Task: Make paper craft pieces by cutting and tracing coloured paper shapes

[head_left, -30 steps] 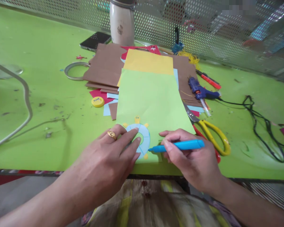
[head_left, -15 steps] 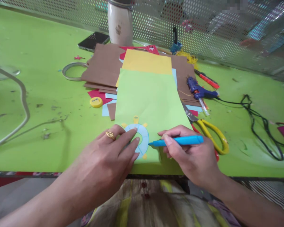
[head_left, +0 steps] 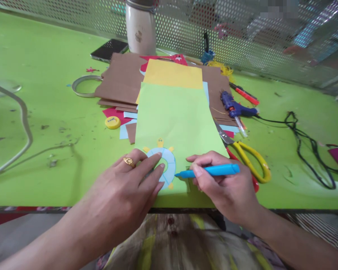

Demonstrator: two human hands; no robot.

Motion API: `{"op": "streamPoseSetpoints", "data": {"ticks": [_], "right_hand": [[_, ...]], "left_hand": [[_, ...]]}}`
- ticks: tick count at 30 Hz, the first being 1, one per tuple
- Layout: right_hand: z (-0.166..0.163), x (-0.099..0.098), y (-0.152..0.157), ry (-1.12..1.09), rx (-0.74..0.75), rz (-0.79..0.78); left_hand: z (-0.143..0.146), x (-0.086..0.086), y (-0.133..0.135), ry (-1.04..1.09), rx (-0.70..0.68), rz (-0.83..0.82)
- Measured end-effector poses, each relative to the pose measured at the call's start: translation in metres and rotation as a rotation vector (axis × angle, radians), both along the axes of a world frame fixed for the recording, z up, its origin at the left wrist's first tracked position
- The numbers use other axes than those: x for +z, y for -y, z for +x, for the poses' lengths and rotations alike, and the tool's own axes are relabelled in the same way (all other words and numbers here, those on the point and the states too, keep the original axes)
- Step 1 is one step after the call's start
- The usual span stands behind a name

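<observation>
A paper turtle (head_left: 171,168) with a pale blue ring-shaped shell marked by blue lines and a yellow head and feet lies on a light green sheet (head_left: 174,112). My left hand (head_left: 129,180), with a gold ring on one finger, rests on the turtle's left side, fingers stretched out and pressing it down; that side is hidden. In my right hand (head_left: 222,187) is a blue felt-tip pen (head_left: 221,170), held in a writing grip. Its tip touches or nearly touches the shell's right edge. Just right of the sheet lie yellow-handled scissors (head_left: 253,161).
Behind the sheet are yellow paper (head_left: 173,73) and brown cardboard (head_left: 121,78). To the right lies a blue glue gun (head_left: 238,107) with a black cord (head_left: 295,138). At left are a tape roll (head_left: 74,86), a yellow cap (head_left: 112,122) and a white cable (head_left: 26,120). A phone (head_left: 108,50) lies beside a white jar (head_left: 141,30).
The pen tip has moved slightly down along the shell's right edge. My left hand keeps its place on the turtle. The whole view has shifted a little.
</observation>
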State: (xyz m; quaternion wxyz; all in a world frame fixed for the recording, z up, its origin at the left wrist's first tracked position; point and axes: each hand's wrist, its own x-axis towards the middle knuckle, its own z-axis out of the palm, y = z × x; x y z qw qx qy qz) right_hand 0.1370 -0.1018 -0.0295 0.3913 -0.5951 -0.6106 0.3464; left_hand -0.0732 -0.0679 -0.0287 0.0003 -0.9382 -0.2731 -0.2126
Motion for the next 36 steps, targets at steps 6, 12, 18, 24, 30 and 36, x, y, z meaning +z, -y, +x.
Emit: {"op": "streamPoseSetpoints", "data": {"ticks": [6,12,18,24,30,36], "right_hand": [[0.0,0.002,-0.001,0.032,-0.019,-0.002],[-0.001,0.002,-0.004,0.032,-0.052,-0.01],[-0.001,0.002,-0.006,-0.05,-0.099,-0.011],[0.001,0.001,-0.003,-0.125,-0.071,0.001],[-0.001,0.005,0.006,-0.176,0.101,-0.095],[-0.007,0.011,0.011,-0.174,0.172,-0.154]], "left_hand": [[0.001,-0.001,0.0,0.001,-0.004,-0.009],[0.001,0.0,-0.003,0.007,-0.002,-0.02],[0.0,0.0,-0.001,0.006,0.012,-0.047],[-0.002,-0.002,-0.001,-0.004,-0.001,-0.004],[-0.003,-0.005,-0.001,-0.009,-0.031,0.005],[-0.005,0.003,-0.004,-0.046,-0.036,-0.076]]}}
